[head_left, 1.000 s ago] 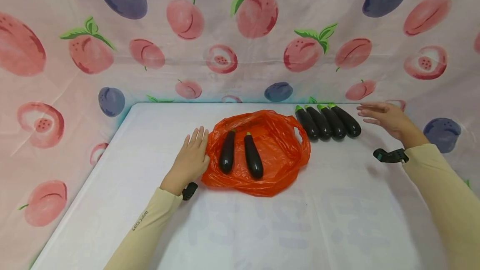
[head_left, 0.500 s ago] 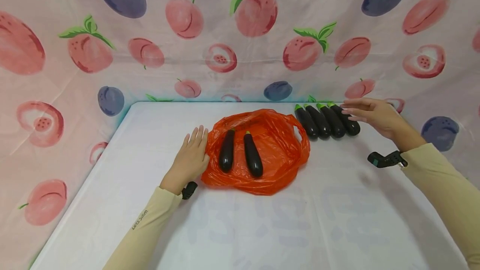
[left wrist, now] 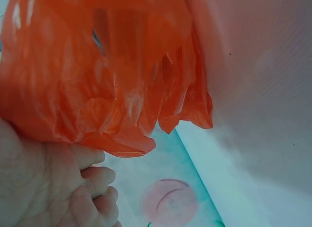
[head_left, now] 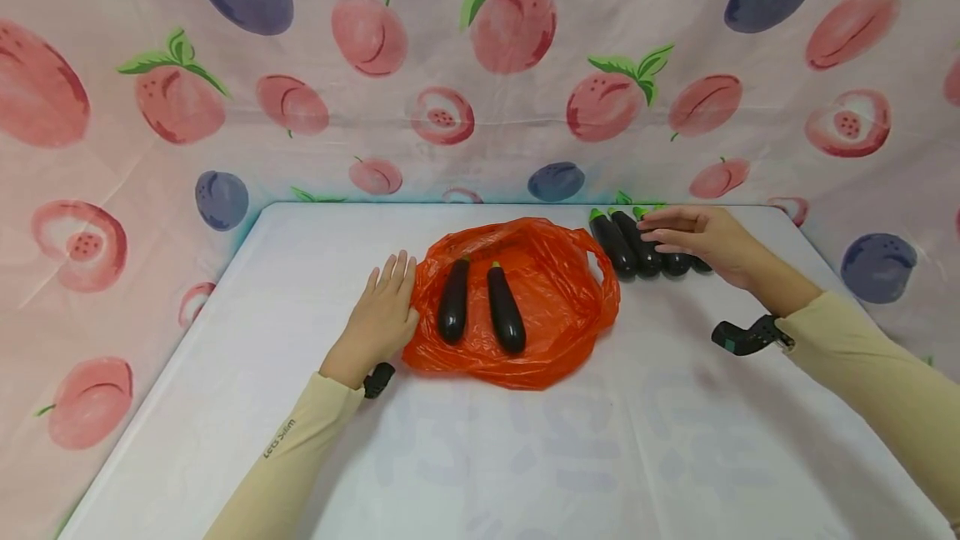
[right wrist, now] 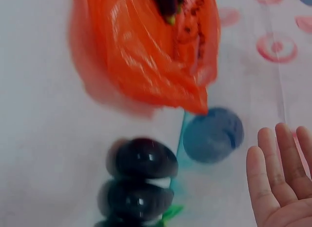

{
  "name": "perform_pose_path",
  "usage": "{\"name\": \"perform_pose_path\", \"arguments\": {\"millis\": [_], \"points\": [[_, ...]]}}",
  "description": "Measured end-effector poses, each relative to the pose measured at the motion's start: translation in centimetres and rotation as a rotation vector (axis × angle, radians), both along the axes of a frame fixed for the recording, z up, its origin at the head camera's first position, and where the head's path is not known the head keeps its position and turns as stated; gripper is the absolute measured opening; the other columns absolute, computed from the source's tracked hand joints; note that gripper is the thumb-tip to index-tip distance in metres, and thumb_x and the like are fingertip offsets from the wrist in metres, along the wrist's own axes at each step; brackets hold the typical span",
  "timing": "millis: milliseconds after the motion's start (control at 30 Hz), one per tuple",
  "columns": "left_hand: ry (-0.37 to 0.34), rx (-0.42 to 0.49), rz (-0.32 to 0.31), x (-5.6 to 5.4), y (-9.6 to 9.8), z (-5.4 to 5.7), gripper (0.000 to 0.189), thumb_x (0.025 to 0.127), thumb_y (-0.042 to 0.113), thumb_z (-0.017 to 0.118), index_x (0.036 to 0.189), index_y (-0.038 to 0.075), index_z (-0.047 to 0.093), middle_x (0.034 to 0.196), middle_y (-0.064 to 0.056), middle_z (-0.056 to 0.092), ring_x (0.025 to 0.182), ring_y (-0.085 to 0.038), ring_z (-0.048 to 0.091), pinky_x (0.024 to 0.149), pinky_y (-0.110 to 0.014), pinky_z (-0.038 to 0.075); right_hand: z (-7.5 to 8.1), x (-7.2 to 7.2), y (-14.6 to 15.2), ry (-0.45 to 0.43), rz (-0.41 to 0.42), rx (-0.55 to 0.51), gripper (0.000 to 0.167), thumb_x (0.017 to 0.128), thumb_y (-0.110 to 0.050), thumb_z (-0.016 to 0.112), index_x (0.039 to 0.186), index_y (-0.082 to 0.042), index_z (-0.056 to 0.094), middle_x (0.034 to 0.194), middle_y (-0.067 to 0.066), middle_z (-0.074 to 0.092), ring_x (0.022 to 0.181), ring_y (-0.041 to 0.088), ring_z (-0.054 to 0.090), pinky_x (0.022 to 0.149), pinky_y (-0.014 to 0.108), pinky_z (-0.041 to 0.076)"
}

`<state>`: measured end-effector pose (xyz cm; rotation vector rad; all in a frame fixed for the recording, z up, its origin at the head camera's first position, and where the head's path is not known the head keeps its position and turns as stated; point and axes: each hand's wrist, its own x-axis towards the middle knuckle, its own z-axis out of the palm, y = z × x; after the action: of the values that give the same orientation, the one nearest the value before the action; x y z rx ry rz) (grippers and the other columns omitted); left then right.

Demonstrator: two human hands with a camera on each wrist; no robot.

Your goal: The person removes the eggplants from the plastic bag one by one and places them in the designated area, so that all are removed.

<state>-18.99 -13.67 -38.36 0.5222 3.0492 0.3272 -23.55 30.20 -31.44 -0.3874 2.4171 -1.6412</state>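
Note:
An orange-red plastic bag (head_left: 558, 307) lies spread open on the white table, with two dark eggplants (head_left: 506, 311) in it. Against the bag's left edge rests my left hand (head_left: 379, 319), fingers straight; the left wrist view has this hand (left wrist: 44, 183) beside the crinkled bag (left wrist: 97, 66). Several more eggplants (head_left: 615, 247) lie in a row right of the bag, green stem ends away from me. My right hand (head_left: 708, 247) hovers over the right part of that row with extended fingers, holding nothing, and hides some of it. The right wrist view shows its palm (right wrist: 285, 202) near the eggplants (right wrist: 146, 158).
A pink fruit-print cloth (head_left: 450, 40) hangs behind the table and on the left side. White table surface (head_left: 525, 465) stretches in front of the bag. The bag's handle loop (head_left: 596, 267) stands close to the eggplant row.
My right hand has moved left, from beside the eggplant row to above it, now covering its right end. The left hand, the bag and the eggplants look unmoved.

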Motion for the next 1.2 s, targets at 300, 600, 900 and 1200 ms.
{"name": "perform_pose_path", "arguments": {"millis": [300, 600, 900, 1200], "points": [[0.019, 0.008, -0.003, 0.0, 0.0, 0.0, 0.066, 0.092, 0.018, 0.037, 0.148, -0.005, 0.013, 0.157, -0.021, 0.008, 0.146, -0.036, 0.006, 0.119, -0.05, 0.006, 0.2, 0.7, -3.0, -0.045, 0.056, 0.037, 0.038, 0.09, -0.018, 0.061, 0.124, -0.001, 0.057, 0.105, -0.014, 0.068, 0.098, 0.002, 0.066, 0.081, 0.019, 0.054], [0.016, 0.016, -0.001, 0.1, -0.1, 0.1, 0.065, 0.092, 0.017, 0.037, 0.148, -0.005, 0.013, 0.157, -0.021, 0.008, 0.146, -0.036, 0.007, 0.119, -0.05, 0.005, 0.2, 1.0, -5.7, -0.13, 0.073, 0.11, 0.047, 0.09, -0.022, 0.062, 0.127, 0.005, 0.052, 0.107, -0.006, 0.068, 0.098, 0.008, 0.066, 0.084, 0.024, 0.055], [0.009, 0.018, -0.002, 0.0, 0.0, 0.2, 0.065, 0.092, 0.017, 0.037, 0.148, -0.005, 0.012, 0.157, -0.021, 0.008, 0.146, -0.036, 0.006, 0.119, -0.05, 0.005, -0.7, 0.9, -8.0, -0.213, 0.116, 0.125, 0.045, 0.089, -0.021, 0.062, 0.127, 0.002, 0.054, 0.121, 0.014, 0.064, 0.102, 0.01, 0.065, 0.093, 0.036, 0.052], [0.018, 0.017, -0.002, 0.1, 0.0, 0.0, 0.065, 0.092, 0.017, 0.038, 0.148, -0.005, 0.013, 0.157, -0.021, 0.008, 0.146, -0.036, 0.006, 0.119, -0.05, 0.006, -1.4, 0.6, -9.9, -0.295, 0.105, 0.126, 0.046, 0.091, -0.022, 0.06, 0.13, 0.001, 0.052, 0.13, 0.019, 0.058, 0.111, 0.02, 0.062, 0.099, 0.044, 0.047]]}}
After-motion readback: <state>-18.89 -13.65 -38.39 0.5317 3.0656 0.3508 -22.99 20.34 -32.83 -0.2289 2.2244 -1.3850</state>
